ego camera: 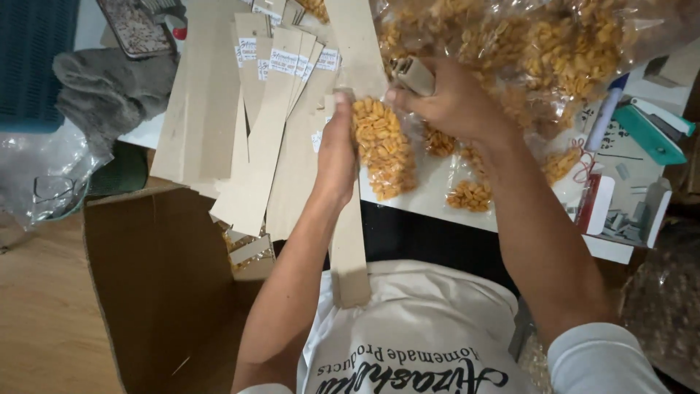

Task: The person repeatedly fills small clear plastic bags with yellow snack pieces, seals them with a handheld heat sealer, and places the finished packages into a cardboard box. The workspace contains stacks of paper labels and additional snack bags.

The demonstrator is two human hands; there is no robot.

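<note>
My left hand (335, 157) grips a small clear packet of orange-yellow snack pieces (383, 149) against a long brown cardboard strip (350, 241) that runs down toward my lap. My right hand (456, 98) is just to the right of it and pinches a small tan folded card piece (414, 74) at the packet's top. Behind the right hand lies a large clear bag (554, 51) full of the same orange snack.
A fan of cardboard strips with white labels (273, 109) lies on the white table (430, 197). An open cardboard box (160, 277) stands at the lower left. Grey cloth (109, 87), small filled packets (470, 195), a marker (605, 117) and a teal tool (652, 135) lie around.
</note>
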